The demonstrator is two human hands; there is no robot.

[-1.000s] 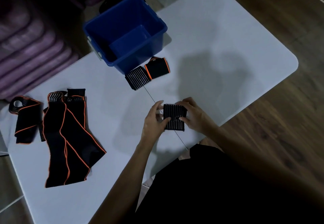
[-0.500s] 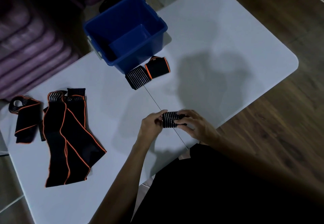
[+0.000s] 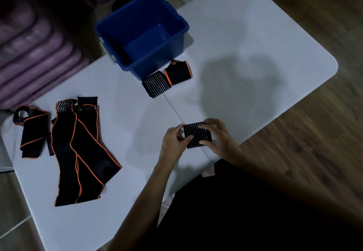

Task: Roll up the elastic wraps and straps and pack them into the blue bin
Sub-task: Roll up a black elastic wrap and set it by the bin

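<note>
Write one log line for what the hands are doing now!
both hands | holding striped wrap over table | blue bin empty | two rolls beside bin

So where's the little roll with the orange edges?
In the head view, the orange-edged roll lies on the white table, right in front of the blue bin, with a striped black roll touching it on the left.

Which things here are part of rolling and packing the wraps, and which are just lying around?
Part of the job:
- striped wrap held by left hand and right hand
- blue bin
- two rolled wraps beside the bin
- long orange-edged wraps
- small strap

Just around:
- purple cushions
- white table
</note>
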